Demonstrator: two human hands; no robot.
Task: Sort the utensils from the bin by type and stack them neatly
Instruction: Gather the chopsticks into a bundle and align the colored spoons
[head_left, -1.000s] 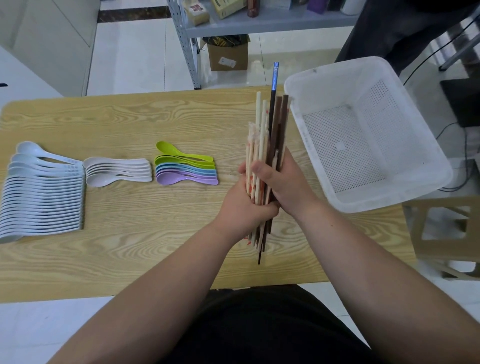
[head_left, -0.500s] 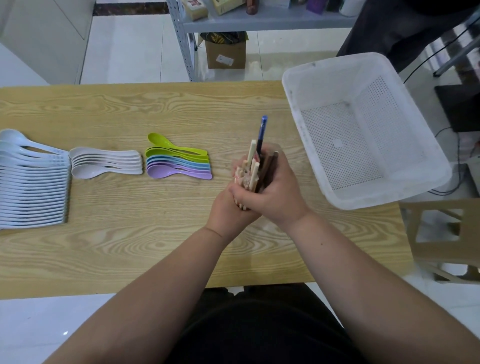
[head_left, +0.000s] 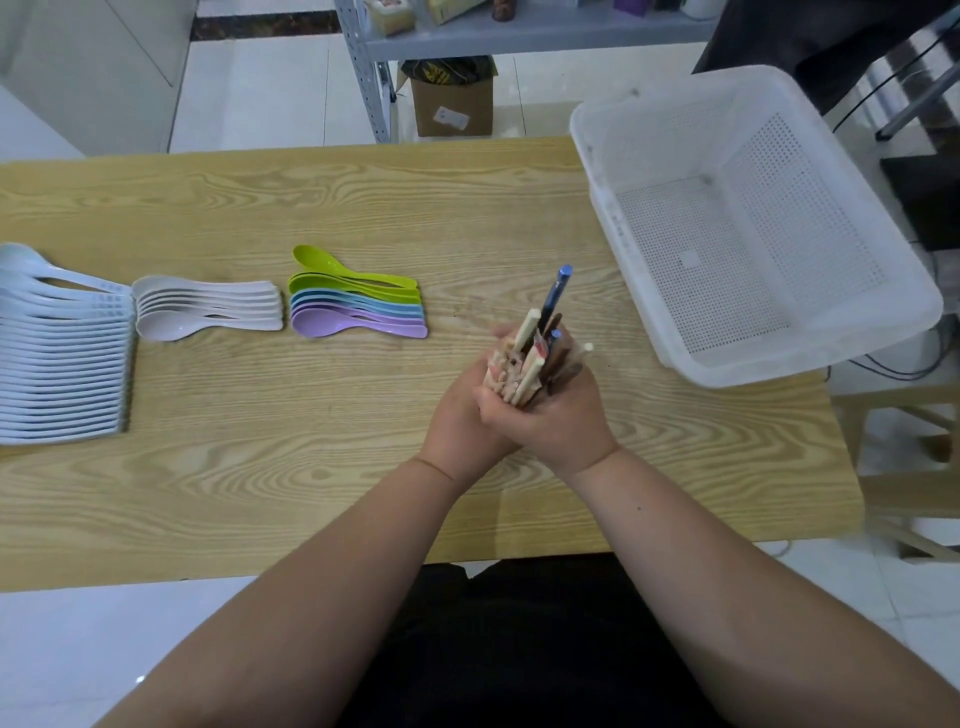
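Your wooden bench (head_left: 311, 467) carries pale-blue spoons (head_left: 62, 353), white spoons (head_left: 208, 310), coloured spoons (head_left: 353, 306) and a white bin (head_left: 649, 332).

One head-worn view, looking forward and down.

We look from above the near edge of the wooden table (head_left: 260, 493), wide-angle, close over both forearms; the left hand (head_left: 457, 415) and right hand (head_left: 556, 421) sit near centre, the white bin (head_left: 789, 358) at the right, shelving (head_left: 519, 39) and floor beyond the far edge.
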